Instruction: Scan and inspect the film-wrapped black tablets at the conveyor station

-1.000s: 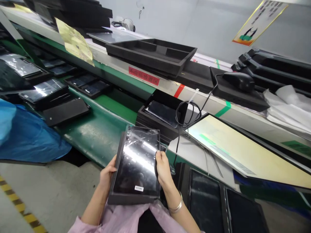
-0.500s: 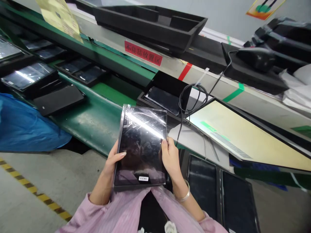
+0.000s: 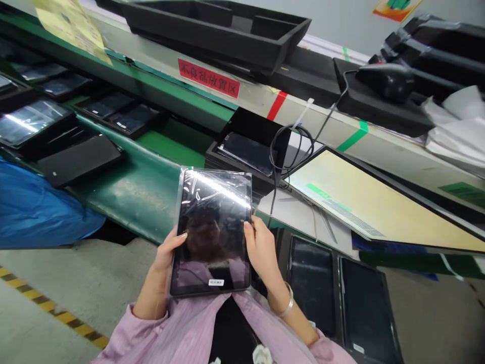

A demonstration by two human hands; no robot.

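Note:
A black tablet [image 3: 212, 237] in a clear plastic sleeve is held up before my body, its glossy screen facing me. A small white barcode label sits near its lower edge, and a bright streak of light reflects across the top. Around its left edge my left hand [image 3: 166, 253] is closed, with the thumb on the front. My right hand [image 3: 261, 250] grips the right edge, thumb likewise over the front; its other fingers are partly hidden. To the right of my right forearm lies a black tray with two dark-screened tablets [image 3: 312, 288].
Ahead, a black foam tray [image 3: 246, 174] holds another tablet beside a coiled black cable [image 3: 278, 146]. A lit monitor [image 3: 364, 202] lies tilted at right. More trayed tablets [image 3: 34, 121] and a blue cover [image 3: 38, 207] are left along the green bench [image 3: 132, 197]. A scanner [image 3: 386, 81] rests on the shelf.
The view has shifted slightly, so the surroundings sit a little left and higher. Both hands still hold the tablet, which tilts slightly differently.

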